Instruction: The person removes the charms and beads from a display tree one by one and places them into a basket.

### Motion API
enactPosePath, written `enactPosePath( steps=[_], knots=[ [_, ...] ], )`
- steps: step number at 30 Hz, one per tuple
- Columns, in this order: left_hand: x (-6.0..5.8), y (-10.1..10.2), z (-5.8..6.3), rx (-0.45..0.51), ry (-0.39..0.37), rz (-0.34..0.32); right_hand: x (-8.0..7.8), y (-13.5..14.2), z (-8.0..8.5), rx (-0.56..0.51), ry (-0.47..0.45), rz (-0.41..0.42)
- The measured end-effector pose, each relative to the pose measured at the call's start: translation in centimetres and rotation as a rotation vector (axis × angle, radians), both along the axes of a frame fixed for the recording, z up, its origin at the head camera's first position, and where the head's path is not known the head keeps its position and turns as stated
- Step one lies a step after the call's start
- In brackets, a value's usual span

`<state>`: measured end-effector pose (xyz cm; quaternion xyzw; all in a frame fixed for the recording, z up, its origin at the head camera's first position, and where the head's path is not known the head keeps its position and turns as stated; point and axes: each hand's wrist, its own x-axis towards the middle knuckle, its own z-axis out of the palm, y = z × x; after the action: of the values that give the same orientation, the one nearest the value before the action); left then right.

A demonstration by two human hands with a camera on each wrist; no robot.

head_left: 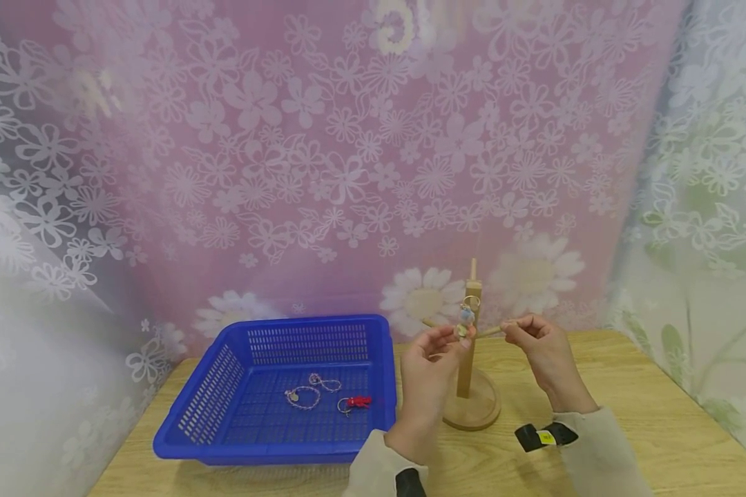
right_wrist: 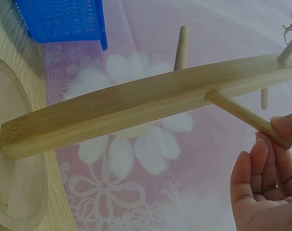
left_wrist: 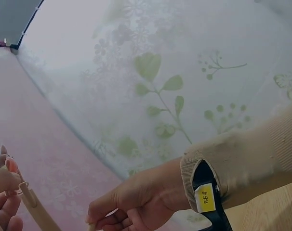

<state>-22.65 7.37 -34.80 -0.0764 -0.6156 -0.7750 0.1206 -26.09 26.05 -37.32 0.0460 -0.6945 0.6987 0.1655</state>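
Note:
In the head view my left hand (head_left: 430, 366) pinches a keychain (head_left: 466, 316) with a pale blue and yellowish-green charm. Its metal ring lies against the upper post of a wooden peg stand (head_left: 465, 376). My right hand (head_left: 546, 351) pinches the tip of one of the stand's side pegs. That peg (right_wrist: 242, 114) shows closely in the right wrist view, between thumb and fingertips. Only part of the left hand (left_wrist: 5, 199) enters the left wrist view, beside the post. The keychain's clasp appears at the upper right corner of the right wrist view.
A blue plastic basket (head_left: 189, 450) stands left of the stand. Inside lie two braided loops, one (head_left: 302, 398) with a small disc, and a red keychain (head_left: 359, 402). The stand's round base (head_left: 485, 414) rests on the wooden table (head_left: 646, 393), before a flowered curtain (head_left: 348, 138).

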Motion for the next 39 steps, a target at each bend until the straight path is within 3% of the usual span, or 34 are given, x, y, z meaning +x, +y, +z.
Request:
enactPosePath(
  steps=[16, 29, 39],
  knots=[
    [0.2, -1.5, 1.1, -0.004, 0.063, -0.043, 0.1, 0.0, 0.1, 0.034, -0.022, -0.009],
    [0.0, -3.0, 2.0, 0.011, 0.009, -0.063, 0.2, 0.0, 0.2, 0.084, -0.04, -0.029],
    [-0.2, -4.3, 2.4, 0.004, -0.032, -0.082, 0.1, 0.1, -0.1, 0.053, -0.026, -0.016]
  ],
)
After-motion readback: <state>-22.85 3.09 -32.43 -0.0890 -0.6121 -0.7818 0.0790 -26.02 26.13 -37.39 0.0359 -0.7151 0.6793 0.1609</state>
